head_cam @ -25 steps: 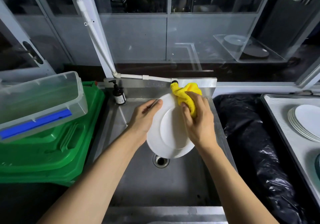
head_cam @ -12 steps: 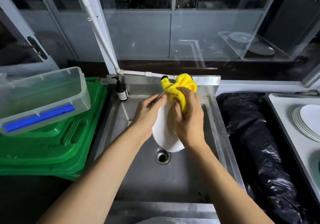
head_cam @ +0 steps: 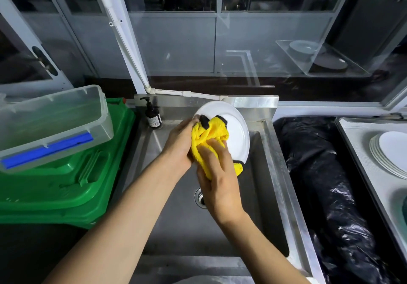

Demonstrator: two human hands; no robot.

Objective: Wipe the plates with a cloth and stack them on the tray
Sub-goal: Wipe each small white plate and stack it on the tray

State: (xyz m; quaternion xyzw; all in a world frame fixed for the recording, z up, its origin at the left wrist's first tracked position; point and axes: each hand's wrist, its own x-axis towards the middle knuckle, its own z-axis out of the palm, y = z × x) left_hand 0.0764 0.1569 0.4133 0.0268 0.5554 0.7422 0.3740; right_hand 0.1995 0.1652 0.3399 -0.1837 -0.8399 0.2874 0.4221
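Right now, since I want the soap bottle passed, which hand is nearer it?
Left. The left hand grips the plate just right of the soap bottle; the right hand holds the cloth farther right, toward the drain.

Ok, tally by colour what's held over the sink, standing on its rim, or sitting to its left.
White: 1, the plate
Yellow: 1, the cloth
Dark: 1, the pump bottle
Green: 1, the bin
Clear: 1, the container
Total: 5
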